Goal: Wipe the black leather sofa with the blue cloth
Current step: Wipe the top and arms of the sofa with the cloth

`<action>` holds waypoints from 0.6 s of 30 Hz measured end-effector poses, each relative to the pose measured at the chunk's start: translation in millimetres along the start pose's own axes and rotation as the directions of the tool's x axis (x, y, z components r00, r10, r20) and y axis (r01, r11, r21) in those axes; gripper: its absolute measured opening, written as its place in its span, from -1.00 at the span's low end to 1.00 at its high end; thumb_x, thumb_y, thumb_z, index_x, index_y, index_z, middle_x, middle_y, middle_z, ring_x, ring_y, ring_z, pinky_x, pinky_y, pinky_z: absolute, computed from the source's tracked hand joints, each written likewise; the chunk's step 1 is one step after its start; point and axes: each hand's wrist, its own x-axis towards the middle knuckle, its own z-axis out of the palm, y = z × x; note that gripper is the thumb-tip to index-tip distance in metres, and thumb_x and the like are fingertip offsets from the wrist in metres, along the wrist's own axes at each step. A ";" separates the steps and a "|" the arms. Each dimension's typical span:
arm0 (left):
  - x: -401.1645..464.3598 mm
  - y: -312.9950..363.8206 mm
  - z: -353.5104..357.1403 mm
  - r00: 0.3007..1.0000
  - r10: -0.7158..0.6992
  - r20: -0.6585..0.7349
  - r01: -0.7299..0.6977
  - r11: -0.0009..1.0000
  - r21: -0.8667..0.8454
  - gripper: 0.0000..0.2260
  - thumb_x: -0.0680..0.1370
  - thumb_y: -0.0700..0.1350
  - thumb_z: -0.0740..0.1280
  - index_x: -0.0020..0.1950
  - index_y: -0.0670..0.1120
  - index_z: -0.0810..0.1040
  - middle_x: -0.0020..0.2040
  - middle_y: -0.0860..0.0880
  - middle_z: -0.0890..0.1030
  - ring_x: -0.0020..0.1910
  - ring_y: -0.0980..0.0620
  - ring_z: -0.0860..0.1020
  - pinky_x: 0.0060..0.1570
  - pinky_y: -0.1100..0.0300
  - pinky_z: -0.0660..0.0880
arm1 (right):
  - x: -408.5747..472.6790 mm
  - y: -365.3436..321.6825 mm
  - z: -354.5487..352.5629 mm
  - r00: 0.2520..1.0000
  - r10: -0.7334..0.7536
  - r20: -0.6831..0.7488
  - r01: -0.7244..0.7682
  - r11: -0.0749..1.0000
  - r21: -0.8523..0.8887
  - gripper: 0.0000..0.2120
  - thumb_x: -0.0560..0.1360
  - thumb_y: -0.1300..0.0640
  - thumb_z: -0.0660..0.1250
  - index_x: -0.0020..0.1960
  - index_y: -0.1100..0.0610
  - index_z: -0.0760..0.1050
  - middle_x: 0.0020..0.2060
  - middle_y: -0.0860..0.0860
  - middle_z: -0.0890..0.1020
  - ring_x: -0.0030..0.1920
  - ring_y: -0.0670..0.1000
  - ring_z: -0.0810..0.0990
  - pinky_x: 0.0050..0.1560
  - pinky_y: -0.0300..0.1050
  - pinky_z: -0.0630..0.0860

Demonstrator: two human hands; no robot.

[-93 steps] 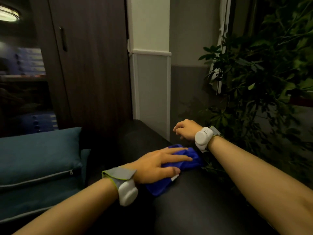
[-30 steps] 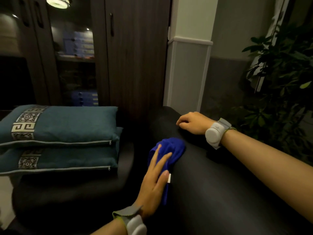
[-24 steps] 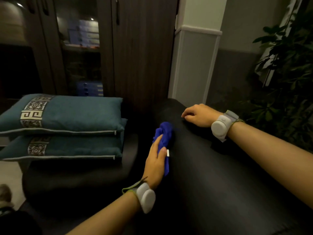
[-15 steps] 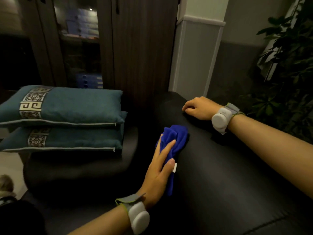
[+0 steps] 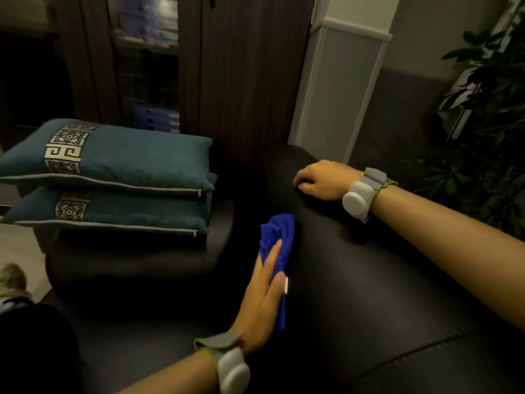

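Note:
The black leather sofa fills the lower right; I look down over its rounded backrest. A bunched blue cloth with a small white tag lies against the front face of the backrest. My left hand presses flat on the cloth with straight fingers. Farther up, my right hand rests on the top of the backrest with its fingers curled over the leather, holding nothing else.
Two teal cushions are stacked on the sofa seat at the left. A dark wooden cabinet and a white pillar stand behind. A leafy plant is at the right. A person's hair shows at the left edge.
My left hand has slid the cloth from the top of the backrest down onto its front face and rubbed it up and down there. The right hand has stayed put on the backrest.

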 end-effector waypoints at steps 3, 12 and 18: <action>-15.7 -8.8 1.1 0.999 0.019 0.041 -0.017 0.999 -0.048 -0.52 0.62 0.26 0.12 0.54 0.32 0.14 0.57 0.31 0.08 0.54 0.30 0.03 0.47 0.39 0.02 | 1.3 -5.7 0.6 1.000 -0.013 0.017 0.013 0.999 -0.041 -0.71 0.60 -0.04 0.17 0.26 -0.07 0.51 0.15 -0.02 0.61 0.10 0.04 0.57 0.10 0.00 0.54; 13.1 -42.6 2.9 0.928 -0.362 -0.089 0.344 0.924 -0.167 -0.59 0.68 0.04 0.12 0.49 0.31 0.12 0.59 0.13 0.10 0.54 0.19 0.11 0.42 0.41 0.09 | 2.8 -13.7 12.5 0.999 -0.033 -0.030 0.028 0.987 -0.158 -0.72 0.60 -0.10 0.16 0.23 -0.04 0.48 0.19 0.01 0.50 0.13 0.08 0.48 0.06 0.08 0.54; -17.3 -50.4 -0.8 0.979 -0.191 0.078 0.203 0.959 -0.199 -0.47 0.55 0.33 0.16 0.48 0.48 0.05 0.49 0.51 -0.02 0.46 0.49 -0.01 0.35 0.45 0.02 | -0.9 -15.8 4.8 0.999 -0.021 0.038 0.030 0.967 -0.255 -0.66 0.61 -0.10 0.14 0.33 -0.04 0.43 0.28 0.00 0.48 0.19 0.08 0.49 0.11 0.07 0.53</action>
